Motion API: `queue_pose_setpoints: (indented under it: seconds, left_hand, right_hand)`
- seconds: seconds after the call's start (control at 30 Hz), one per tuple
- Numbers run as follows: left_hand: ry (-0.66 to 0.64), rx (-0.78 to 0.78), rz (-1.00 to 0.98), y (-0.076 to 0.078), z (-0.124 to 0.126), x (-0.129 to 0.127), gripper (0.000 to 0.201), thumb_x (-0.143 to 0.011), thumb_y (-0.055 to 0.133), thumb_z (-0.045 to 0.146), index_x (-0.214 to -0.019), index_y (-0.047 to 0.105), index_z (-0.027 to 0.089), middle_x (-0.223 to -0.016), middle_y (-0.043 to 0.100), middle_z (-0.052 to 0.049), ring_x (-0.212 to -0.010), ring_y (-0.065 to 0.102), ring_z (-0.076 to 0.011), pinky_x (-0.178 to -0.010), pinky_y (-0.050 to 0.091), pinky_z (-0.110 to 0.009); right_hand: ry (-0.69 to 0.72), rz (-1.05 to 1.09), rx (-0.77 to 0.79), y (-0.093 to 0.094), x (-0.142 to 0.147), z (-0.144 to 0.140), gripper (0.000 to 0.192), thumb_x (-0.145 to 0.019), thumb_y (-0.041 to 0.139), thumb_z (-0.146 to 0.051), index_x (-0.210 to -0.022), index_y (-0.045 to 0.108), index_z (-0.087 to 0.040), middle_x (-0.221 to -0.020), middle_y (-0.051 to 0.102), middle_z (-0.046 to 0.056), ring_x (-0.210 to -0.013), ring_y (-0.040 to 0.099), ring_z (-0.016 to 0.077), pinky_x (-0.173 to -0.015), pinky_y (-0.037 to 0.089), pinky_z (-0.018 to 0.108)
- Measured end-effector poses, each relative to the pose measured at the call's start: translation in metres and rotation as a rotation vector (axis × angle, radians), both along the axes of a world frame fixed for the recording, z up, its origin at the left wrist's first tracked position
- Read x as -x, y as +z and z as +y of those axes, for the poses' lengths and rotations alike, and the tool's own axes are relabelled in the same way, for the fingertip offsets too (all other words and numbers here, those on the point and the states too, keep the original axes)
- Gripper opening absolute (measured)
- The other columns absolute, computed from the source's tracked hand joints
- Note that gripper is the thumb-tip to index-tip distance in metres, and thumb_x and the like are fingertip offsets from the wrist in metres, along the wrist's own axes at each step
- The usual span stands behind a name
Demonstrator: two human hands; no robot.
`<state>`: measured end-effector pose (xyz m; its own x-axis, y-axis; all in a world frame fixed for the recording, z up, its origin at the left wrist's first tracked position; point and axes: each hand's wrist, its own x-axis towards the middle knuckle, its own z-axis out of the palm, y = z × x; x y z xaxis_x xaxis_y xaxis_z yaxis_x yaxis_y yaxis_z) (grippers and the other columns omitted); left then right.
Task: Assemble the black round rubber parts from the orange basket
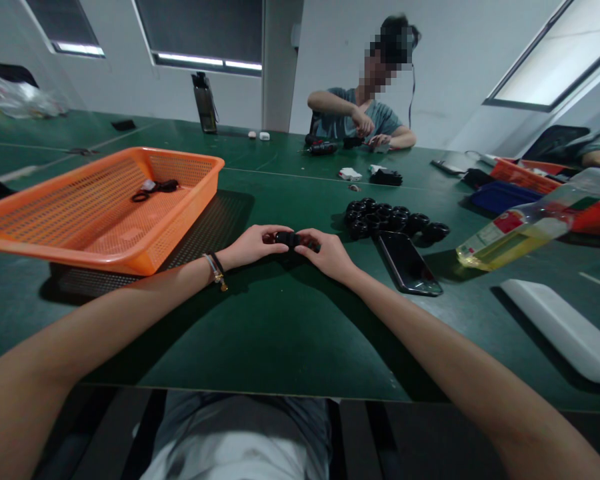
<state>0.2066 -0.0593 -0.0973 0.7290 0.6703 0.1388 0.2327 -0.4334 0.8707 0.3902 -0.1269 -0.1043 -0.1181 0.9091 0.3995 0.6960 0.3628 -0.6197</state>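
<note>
Between my two hands is a small black cylindrical part [287,239], held just above the green table [260,333]. The fingers of my left hand [255,245] are closed on its left end. From the other side, my right hand [325,250] pinches its right end. My fingers cover much of the part, so its exact kind does not show. A cluster of round, glossy black parts [380,217] lies to the right of my right hand. Left of my left hand stands an orange plastic basket [150,257] with a coiled black cable [153,190] inside.
A black phone [410,263], a tilted bottle of yellow liquid [520,230] and a white slab-like object [563,327] are on the right. Across the table a person [365,120] works near a dark tool [323,147]. A dark bottle [205,103] stands at the back.
</note>
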Motion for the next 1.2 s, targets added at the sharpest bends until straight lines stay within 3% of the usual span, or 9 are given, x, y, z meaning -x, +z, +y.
queue_pose_setpoints:
  seconds: [1.2]
  left_hand:
    - [0.005, -0.004, 0.005, 0.0002, -0.0007, -0.0003, 0.051, -0.070, 0.064, 0.035, -0.115, 0.057, 0.014, -0.106, 0.065, -0.008, -0.092, 0.061, -0.0193, -0.086, 0.047, -0.035]
  right_hand:
    - [-0.042, -0.126, 0.038, 0.0018, 0.0007, -0.0003, 0.021, -0.080, 0.056, -0.024, -0.097, 0.064, -0.014, -0.081, 0.068, 0.007, -0.070, 0.059, 0.0163, -0.064, 0.043, 0.029]
